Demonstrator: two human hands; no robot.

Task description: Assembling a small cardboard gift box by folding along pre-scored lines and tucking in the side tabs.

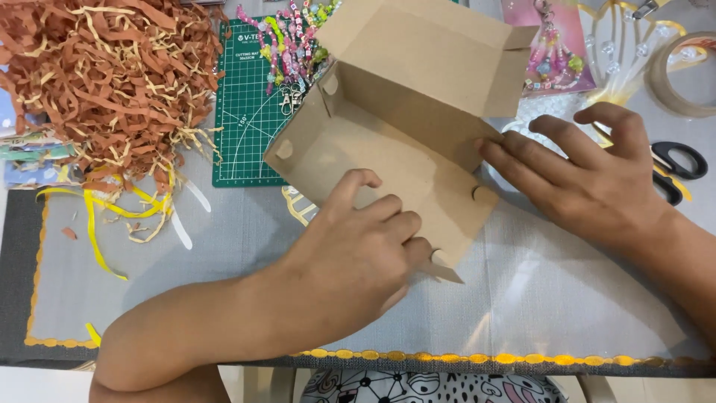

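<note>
A brown cardboard box (395,112), half folded with its lid flap raised, lies open on the grey table mat (224,254). My left hand (350,254) reaches across from the lower left and pinches the box's near wall and corner flap, thumb inside, fingers curled outside. My right hand (589,175) rests with fingers spread flat against the box's right side wall, pressing it near a tab slot. Part of the box's near edge is hidden behind my left hand.
A heap of brown and yellow shredded paper (104,75) fills the upper left. A green cutting mat (246,119) with beaded keychains (294,45) lies behind the box. Black scissors (679,168) and a tape roll (682,75) sit at right.
</note>
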